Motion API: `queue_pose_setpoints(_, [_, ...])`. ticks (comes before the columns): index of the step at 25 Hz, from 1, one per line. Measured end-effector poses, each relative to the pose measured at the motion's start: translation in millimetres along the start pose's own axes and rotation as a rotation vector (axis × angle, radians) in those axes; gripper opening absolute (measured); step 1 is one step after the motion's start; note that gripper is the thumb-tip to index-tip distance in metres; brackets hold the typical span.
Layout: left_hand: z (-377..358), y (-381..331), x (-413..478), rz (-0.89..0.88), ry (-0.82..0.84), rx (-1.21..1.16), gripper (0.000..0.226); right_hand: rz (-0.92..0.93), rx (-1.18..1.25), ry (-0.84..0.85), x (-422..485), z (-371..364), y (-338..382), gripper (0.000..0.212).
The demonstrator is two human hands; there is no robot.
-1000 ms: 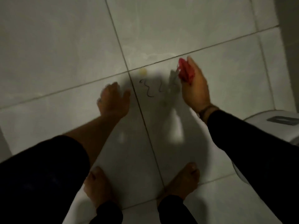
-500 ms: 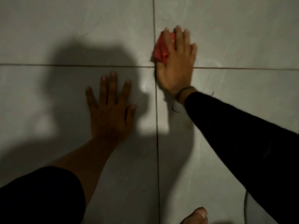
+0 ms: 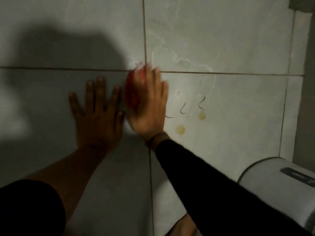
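My right hand lies flat on the grey floor tile, pressing a red cloth that shows at its left side and between the fingers; the hand is motion-blurred. My left hand rests flat on the floor with fingers spread, just left of the cloth. To the right of my right hand are dark squiggly marks and two yellowish spots on the tile.
A white rounded object with a grey label stands at the lower right. A darker wall or step edge runs along the right side. My bare foot shows at the bottom. Grout lines cross under my right hand.
My right hand with the red cloth has slid down and left across the tile, close beside my left hand. The view has shifted, bringing the marks, spots and white object into sight.
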State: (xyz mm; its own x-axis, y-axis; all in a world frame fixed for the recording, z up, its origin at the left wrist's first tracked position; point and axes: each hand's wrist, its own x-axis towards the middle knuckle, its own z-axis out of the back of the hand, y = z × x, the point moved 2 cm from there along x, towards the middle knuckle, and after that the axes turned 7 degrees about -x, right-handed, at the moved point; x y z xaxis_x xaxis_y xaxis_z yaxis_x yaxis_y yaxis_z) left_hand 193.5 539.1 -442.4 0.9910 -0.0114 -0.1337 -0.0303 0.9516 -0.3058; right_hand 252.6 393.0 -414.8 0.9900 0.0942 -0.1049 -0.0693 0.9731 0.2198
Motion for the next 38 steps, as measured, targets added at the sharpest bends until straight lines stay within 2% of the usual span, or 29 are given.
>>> queue_pose_setpoints(2, [2.2,0.0,-0.5,0.004,0.006,-0.009,0.074,0.13,-0.058,0.089,-76.6,-0.2,-3.7,0.071])
queue_pose_setpoints(3, [3.4,-0.2,-0.2,0.005,0.003,-0.015,0.074,0.142,-0.119,0.115,-103.6,3.7,-20.7,0.068])
queue_pose_setpoints(5, [6.1,-1.7,0.2,0.005,-0.001,-0.009,0.073,0.025,-0.186,0.1,-105.0,5.7,-55.8,0.067])
queue_pose_setpoints(7, [5.4,-3.6,1.6,0.003,-0.006,-0.007,0.073,-0.154,-0.136,0.031,-65.2,2.4,-67.3,0.079])
queue_pose_setpoints(8, [4.7,-2.7,1.8,0.003,-0.01,-0.015,0.074,-0.143,-0.11,0.02,-55.0,-1.5,-62.1,0.086])
queue_pose_setpoints(10, [3.8,-1.9,0.8,-0.002,-0.022,-0.031,0.074,-0.016,-0.163,0.041,-74.5,-8.6,-51.8,0.076])
queue_pose_setpoints(11, [3.7,-1.6,-0.4,-0.002,-0.03,-0.028,0.073,0.03,-0.199,0.098,-101.6,-7.3,-53.0,0.07])
queue_pose_setpoints(13, [1.9,0.5,-1.2,-0.003,-0.032,-0.018,0.073,0.001,-0.224,0.204,-138.0,6.5,-82.7,0.07])
queue_pose_setpoints(16, [-3.2,1.2,0.5,-0.018,-0.045,-0.001,0.074,-0.206,-0.151,0.101,-91.5,14.6,-126.4,0.08])
queue_pose_setpoints(18, [-5.0,2.2,0.6,-0.016,-0.053,0.001,0.073,-0.224,-0.095,0.049,-59.6,16.2,-126.0,0.09])
queue_pose_setpoints(20, [-5.5,3.1,-1.4,-0.014,-0.057,0.005,0.073,-0.197,-0.086,0.086,-78.8,17.6,-121.4,0.084])
queue_pose_setpoints(22, [-5.6,4.7,-1.7,-0.006,-0.05,0.009,0.074,-0.244,-0.056,0.158,-121.4,30.7,-134.5,0.079])
queue_pose_setpoints(24, [-6.3,3.6,0.3,-0.01,-0.049,0.001,0.075,-0.356,-0.049,0.109,-114.2,39.6,-166.2,0.081])
queue_pose_setpoints(26, [-8.6,4.0,0.4,-0.017,-0.059,0.016,0.075,-0.457,-0.024,0.022,-62.1,40.8,-183.7,0.088])
queue_pose_setpoints(28, [-9.7,5.1,0.6,-0.027,-0.056,0.013,0.075,-0.359,-0.043,0.012,-30.8,39.0,-182.7,0.09])
queue_pose_setpoints(31, [-7.8,5.3,-1.0,-0.018,-0.055,-0.006,0.075,-0.235,-0.071,0.104,-75.3,43.4,-181.7,0.08])
queue_pose_setpoints(33, [-6.7,4.4,-1.2,-0.014,-0.055,-0.01,0.074,-0.347,-0.056,0.098,-83.1,57.2,-208.5,0.084])
queue_pose_setpoints(35, [-7.4,3.6,-0.8,-0.013,-0.061,-0.008,0.074,-0.494,-0.065,0.065,-35.8,62.0,-230.2,0.087])
queue_pose_setpoints(36, [-7.9,3.6,-0.4,-0.016,-0.061,-0.006,0.074,-0.498,-0.083,0.039,-2.7,63.1,-231.0,0.088])
queue_pose_setpoints(38, [-7.4,2.4,-0.1,-0.025,-0.059,-0.003,0.074,-0.295,-0.117,0.01,31.0,55.8,-209.3,0.086])
